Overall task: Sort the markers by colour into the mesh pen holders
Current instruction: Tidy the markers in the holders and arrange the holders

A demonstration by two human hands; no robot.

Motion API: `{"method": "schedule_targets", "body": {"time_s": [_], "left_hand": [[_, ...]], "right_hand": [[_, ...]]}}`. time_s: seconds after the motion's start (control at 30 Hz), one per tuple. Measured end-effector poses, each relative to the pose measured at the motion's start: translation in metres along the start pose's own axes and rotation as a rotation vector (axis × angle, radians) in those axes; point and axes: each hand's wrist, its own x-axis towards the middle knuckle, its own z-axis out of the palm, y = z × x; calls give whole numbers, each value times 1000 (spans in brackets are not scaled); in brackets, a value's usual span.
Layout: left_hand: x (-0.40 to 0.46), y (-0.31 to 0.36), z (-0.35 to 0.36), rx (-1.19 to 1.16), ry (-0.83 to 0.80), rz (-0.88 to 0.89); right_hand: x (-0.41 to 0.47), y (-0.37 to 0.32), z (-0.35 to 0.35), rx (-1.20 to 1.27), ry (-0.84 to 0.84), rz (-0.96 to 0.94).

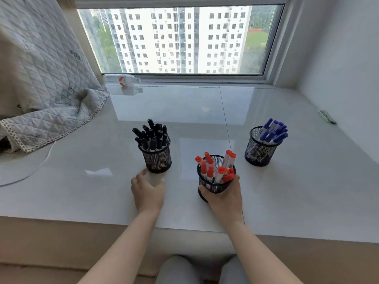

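Observation:
Three black mesh pen holders stand on the glossy white sill. The left holder (158,158) is packed with black markers (152,134). Several red markers (217,167) fill the middle holder (213,186), and my right hand (223,196) grips this holder from the near side, thumb on its left wall and fingers round its right. The right holder (259,152) carries blue markers (272,131). My left hand (147,190) rests on the sill just in front of the left holder, fingers relaxed, holding nothing.
A quilted grey cover (47,83) drapes over the left of the sill, with a white cable (44,158) trailing from under it. A plastic bottle (123,79) lies by the window. A small green-and-black item (326,116) lies against the right wall.

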Motion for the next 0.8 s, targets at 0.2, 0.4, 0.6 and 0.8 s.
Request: {"method": "schedule_targets", "body": {"time_s": [0.2,0.4,0.6,0.8], "left_hand": [[-40,29,-1,-121,-167,234],[-52,56,-6,-196,-263,358],[-37,69,-10,-160,-400,350],[-23,84,-11,-26,-461,406]], "right_hand": [[-19,-4,-1,-46,11,-1],[-18,-10,-16,-62,-102,-17],[-22,1,-56,14,-210,-6],[27,-38,-76,11,-176,-45]]}}
